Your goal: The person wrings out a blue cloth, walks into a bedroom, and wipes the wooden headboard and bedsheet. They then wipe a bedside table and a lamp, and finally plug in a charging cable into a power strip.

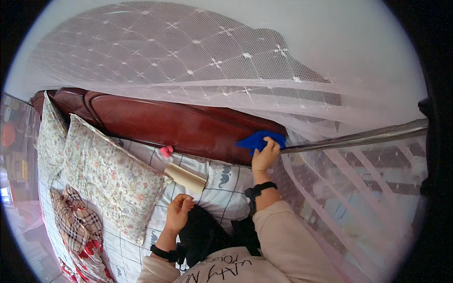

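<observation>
My right hand (pixel 266 155) presses a blue cloth (pixel 260 139) against the right end of a dark red, glossy headboard (pixel 170 122). My left hand (pixel 178 212) hovers over the bed near my knee, its fingers curled with nothing seen in them. Just beyond it, a cream-coloured folded card or booklet (pixel 185 177) rests on the white checked bedding (pixel 226 198). A small pink item (pixel 166 151), too small to make out exactly, sits by the foot of the headboard.
Two floral pillows (pixel 113 177) lie left of me; a plaid cloth (pixel 72 219) and red-flowered fabric (pixel 90 263) lie beyond my left arm. A pale pink mosquito net (pixel 198 53) hangs behind the headboard and at my right, where a metal pole (pixel 354 138) runs.
</observation>
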The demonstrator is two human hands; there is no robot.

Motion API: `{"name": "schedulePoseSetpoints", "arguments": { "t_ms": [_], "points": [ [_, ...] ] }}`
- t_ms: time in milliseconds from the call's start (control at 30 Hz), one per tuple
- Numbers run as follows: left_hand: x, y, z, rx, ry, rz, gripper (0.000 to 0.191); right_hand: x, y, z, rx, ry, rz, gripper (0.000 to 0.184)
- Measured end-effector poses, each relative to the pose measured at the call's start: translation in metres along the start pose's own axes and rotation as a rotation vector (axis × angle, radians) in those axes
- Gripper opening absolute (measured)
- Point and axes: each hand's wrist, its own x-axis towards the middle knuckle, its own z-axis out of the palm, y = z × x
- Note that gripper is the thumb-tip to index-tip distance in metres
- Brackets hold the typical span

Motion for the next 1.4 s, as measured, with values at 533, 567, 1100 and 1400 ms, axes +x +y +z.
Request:
{"name": "schedulePoseSetpoints", "arguments": {
  "t_ms": [533, 567, 1100, 1400],
  "points": [
    [0.0, -0.001, 0.015, 0.074, -0.041, -0.055, 0.02, -0.034, 0.072, -0.019, 1.053, -0.972, 0.453, 0.044],
    [0.0, 0.0, 0.02, 0.091, -0.049, -0.033, 0.021, -0.034, 0.07, -0.027, 0.993, -1.015, 0.428, 0.045],
    [-0.001, -0.008, 0.038, 0.147, -0.084, -0.011, 0.023, -0.032, 0.046, -0.065, 1.158, -0.687, 0.497, 0.05],
    [0.003, -0.026, 0.014, 0.132, -0.028, -0.102, 0.021, 0.017, -0.02, -0.012, 1.321, -0.007, 0.778, 0.053]
  ]
}}
